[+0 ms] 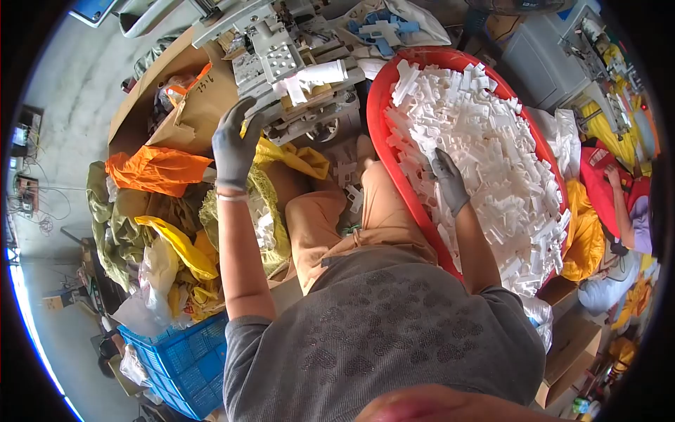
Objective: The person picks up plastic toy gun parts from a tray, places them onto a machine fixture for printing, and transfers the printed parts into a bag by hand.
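My left hand (235, 148), in a grey glove, is raised beside the front of a metal bench machine (281, 60). Its fingers are bent but apart, with nothing seen in them. On the machine lies a white plastic toy gun piece (320, 74) with a round barrel-like end. My right hand (450, 183), gloved too, reaches over a red oval tub (380, 116) heaped with white plastic toy gun parts (499, 162). Its fingers close on one white toy gun part (426, 143) at the tub's left side; the grip is partly hidden.
Left of me stand a cardboard box (197, 105), an orange bag (158, 172), a mesh sack (278, 218) with white pieces and a blue crate (179, 366). Blue toy guns (385, 29) lie behind the tub. At the right edge sits another person (622, 200).
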The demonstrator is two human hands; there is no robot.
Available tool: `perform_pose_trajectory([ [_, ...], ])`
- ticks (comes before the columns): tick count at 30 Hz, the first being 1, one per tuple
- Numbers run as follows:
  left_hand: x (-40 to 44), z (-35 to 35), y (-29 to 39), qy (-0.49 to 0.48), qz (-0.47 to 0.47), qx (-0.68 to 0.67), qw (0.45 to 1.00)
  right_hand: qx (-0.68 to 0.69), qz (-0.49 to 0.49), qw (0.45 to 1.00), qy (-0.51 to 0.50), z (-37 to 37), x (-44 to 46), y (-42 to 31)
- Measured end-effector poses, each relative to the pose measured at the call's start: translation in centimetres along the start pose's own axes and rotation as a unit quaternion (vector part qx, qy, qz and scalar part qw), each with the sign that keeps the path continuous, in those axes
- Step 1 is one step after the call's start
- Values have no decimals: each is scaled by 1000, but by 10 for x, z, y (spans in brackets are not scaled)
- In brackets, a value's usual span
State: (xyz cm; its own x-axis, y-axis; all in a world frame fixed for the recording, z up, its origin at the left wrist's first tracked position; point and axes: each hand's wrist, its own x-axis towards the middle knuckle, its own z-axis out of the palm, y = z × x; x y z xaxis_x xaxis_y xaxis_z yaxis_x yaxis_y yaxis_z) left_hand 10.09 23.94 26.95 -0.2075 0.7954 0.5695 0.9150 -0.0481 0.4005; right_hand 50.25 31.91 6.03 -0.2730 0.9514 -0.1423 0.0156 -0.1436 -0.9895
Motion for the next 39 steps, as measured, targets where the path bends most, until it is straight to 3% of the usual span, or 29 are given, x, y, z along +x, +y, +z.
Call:
perform_pose_trajectory([
  [5,39,23,-10,-41,36,9,998,14,11,1000,-23,2,-8,-12],
  [7,48,29,-10,-118,-35,-82,989,17,14,999,-24,1,-10,-11],
  [9,57,30,-15,-138,12,-50,989,20,17,999,-22,-1,-12,-12],
  [11,65,17,-2,-207,-61,-36,976,38,29,999,-20,0,-12,-14],
  [15,66,24,-19,-131,28,-119,984,56,13,998,-24,5,3,-30],
  [18,53,17,-8,-86,27,-101,991,45,-52,998,9,24,13,-79],
  [22,12,-6,2,-5,28,-28,999,17,-127,992,-24,50,35,-131],
  [25,-38,-20,-12,33,-38,-40,998,-121,-296,944,-85,84,58,-170],
  [28,-96,-40,-34,49,-94,-10,994,-225,-454,851,-139,121,84,-197],
  [29,-117,-47,-43,54,-124,4,991,-223,-452,852,-137,133,91,-203],
  [31,-162,-58,-65,66,-230,-25,971,-347,-491,787,-137,151,105,-210],
  [33,-199,-69,-78,76,-294,22,952,-397,-489,762,-152,164,121,-209],
  [35,-232,-80,-91,62,-342,34,937,-445,-483,735,-165,168,128,-211],
  [36,-245,-82,-96,42,-317,111,941,-465,-467,729,-186,167,128,-214],
  [38,-257,-71,-102,38,-351,48,935,-454,-448,741,-211,165,128,-215],
  [39,-263,-68,-104,36,-381,-14,924,-420,-527,725,-143,163,134,-201],
])
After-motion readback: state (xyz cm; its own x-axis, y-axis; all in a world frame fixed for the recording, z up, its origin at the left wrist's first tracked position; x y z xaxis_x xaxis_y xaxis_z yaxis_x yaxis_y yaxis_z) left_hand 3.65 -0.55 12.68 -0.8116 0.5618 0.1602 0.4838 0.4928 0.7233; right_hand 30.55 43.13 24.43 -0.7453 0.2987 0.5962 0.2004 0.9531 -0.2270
